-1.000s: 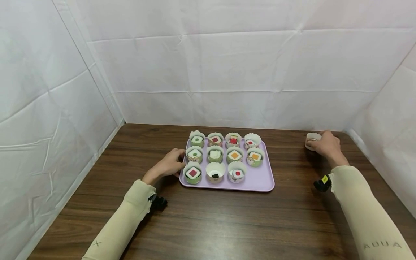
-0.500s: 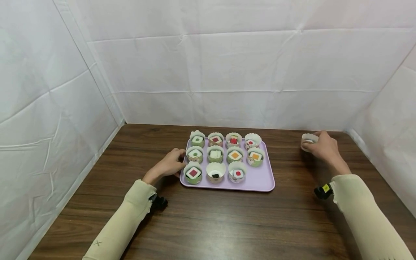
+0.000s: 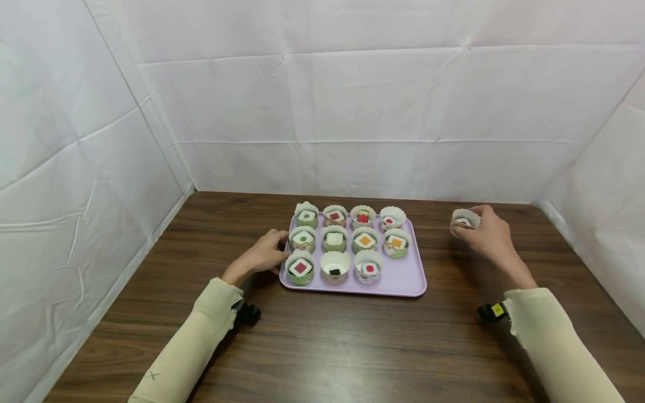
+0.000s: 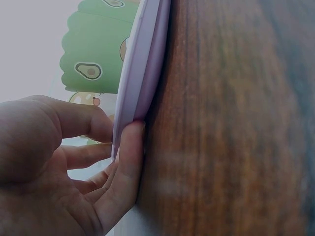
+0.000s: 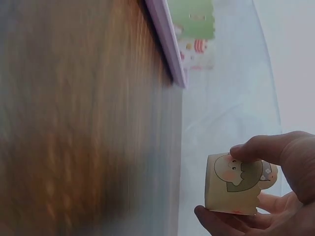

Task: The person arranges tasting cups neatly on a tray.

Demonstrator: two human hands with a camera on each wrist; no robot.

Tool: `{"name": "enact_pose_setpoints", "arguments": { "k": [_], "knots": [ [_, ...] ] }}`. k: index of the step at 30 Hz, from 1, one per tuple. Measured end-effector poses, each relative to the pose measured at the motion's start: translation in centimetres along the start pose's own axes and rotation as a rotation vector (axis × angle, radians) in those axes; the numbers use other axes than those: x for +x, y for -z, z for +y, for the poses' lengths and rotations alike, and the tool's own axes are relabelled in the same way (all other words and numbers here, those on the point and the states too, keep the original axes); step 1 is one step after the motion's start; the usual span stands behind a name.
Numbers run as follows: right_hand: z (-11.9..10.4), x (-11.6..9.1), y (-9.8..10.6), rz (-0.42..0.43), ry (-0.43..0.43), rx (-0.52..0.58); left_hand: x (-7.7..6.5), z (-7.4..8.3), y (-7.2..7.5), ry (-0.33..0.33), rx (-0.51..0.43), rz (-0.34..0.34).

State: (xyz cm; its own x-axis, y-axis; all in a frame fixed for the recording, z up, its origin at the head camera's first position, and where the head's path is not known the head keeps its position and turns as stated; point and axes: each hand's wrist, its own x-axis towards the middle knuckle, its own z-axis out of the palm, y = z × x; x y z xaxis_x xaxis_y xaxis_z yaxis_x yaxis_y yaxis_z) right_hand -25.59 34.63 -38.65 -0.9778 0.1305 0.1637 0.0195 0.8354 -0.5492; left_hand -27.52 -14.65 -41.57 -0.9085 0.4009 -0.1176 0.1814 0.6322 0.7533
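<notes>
My right hand [image 3: 487, 234] holds a scalloped paper baking cup [image 3: 466, 218] with a white piece inside, right of the tray. In the right wrist view, the thumb and fingers pinch this cup [image 5: 231, 187] from both sides, above the table, and a cartoon face is printed on its wall. On the table lies a lilac tray [image 3: 400, 277] bearing rows of similar paper cups with small square sushi-like pieces. My left hand [image 3: 262, 253] grips the tray's left edge. Seen from the left wrist, its fingers [image 4: 130, 157] pinch the tray rim [image 4: 140, 73], beside a green cup with avocado prints.
The brown wooden table [image 3: 353, 347] runs back to white sheeting [image 3: 312, 112], which also stands at both sides. In the tray's front row, bare tray surface shows right of the cup with a red-centred piece [image 3: 369, 269].
My right hand has moved left with the paper cup, from near the table's back right corner towards the tray. My left hand and the tray have stayed practically in place.
</notes>
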Motion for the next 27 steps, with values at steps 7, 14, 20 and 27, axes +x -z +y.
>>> {"name": "enact_pose_setpoints", "arguments": {
  "k": [7,14,20,27],
  "knots": [
    [-2.3,-1.4,-0.8,-0.009,0.032,0.007,0.0,0.0,-0.1,-0.003,0.006,0.004],
    [-4.1,-2.6,-1.1,-0.036,0.064,0.010,0.1,0.1,0.0,-0.007,0.019,0.008],
    [-5.0,-3.3,-1.3,-0.068,0.082,0.013,0.1,0.0,0.0,-0.013,0.015,0.005],
    [-6.0,-4.4,-1.4,-0.102,0.113,0.001,0.1,-0.1,0.0,-0.017,0.011,0.003]
  ]
}}
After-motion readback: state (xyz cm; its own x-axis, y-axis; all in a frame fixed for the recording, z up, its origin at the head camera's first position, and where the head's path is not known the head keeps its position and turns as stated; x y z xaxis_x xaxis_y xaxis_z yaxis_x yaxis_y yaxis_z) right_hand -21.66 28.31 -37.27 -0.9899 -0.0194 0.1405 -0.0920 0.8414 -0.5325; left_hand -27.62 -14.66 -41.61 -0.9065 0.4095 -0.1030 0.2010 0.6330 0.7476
